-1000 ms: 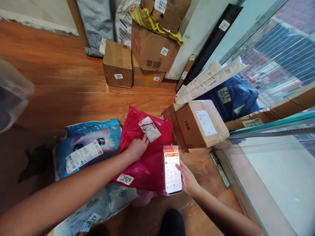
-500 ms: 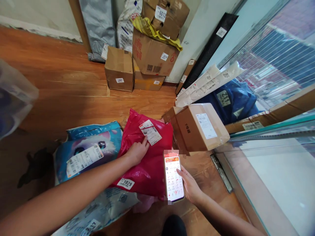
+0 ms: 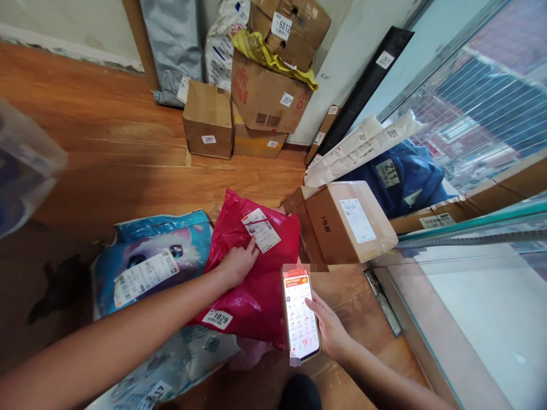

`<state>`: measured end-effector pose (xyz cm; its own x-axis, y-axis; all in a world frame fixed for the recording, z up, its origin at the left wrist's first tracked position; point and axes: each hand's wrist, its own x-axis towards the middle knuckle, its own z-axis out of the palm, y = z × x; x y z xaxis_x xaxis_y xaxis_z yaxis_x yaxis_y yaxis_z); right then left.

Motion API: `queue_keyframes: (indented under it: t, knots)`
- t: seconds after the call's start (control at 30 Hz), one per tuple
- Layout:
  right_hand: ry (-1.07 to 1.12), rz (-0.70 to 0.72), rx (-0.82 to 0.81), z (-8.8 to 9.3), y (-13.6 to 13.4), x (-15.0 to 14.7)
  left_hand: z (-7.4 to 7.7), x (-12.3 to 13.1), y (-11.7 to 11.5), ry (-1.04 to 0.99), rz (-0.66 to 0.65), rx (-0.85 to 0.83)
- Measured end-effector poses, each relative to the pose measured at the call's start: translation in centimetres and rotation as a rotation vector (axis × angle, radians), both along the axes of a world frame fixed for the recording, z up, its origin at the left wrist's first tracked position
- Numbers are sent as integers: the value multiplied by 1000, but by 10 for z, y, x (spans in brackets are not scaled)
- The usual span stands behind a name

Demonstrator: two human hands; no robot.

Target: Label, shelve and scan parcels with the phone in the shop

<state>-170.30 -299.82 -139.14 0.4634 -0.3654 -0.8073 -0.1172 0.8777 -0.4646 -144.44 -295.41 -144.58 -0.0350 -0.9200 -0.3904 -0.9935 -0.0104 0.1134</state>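
My left hand [image 3: 239, 265] rests on a magenta plastic mailer bag [image 3: 260, 296]. Its index finger is stretched out, with the tip at the lower left edge of the white shipping label [image 3: 264, 230]; nothing shows in its grasp. A second sticker [image 3: 217, 319] on the bag reads 1029. In my right hand [image 3: 331, 324] is a smartphone [image 3: 302, 319], held upright with the thumb over its lit screen. The phone overlaps the bag's lower right side. Left of the bag lies a blue printed parcel bag [image 3: 192, 239] with its own label.
A brown carton [image 3: 333, 228] stands right of the mailer bag. Farther back are stacked cartons [image 3: 269, 94], a grey wrapped parcel [image 3: 171, 51], a black tube [image 3: 363, 94], white long packages [image 3: 359, 151] and a blue bag [image 3: 405, 176]. A glass panel [image 3: 474, 319] is at the right.
The phone has shifted slightly left and down in view with my right hand. My left hand keeps its place at the label.
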Motion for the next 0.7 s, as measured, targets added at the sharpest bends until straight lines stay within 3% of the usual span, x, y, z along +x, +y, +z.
queue_keyframes:
  t: [0.23, 0.53, 0.7]
  knots:
    - [34, 13, 13, 7, 0, 4, 4, -1, -1, -20, -5, 20]
    - [-25, 14, 19, 1, 1, 0, 0, 0, 0, -30, -10, 6]
    - [-18, -2, 28, 10, 4, 3, -3, -1, -2, -51, -39, -23]
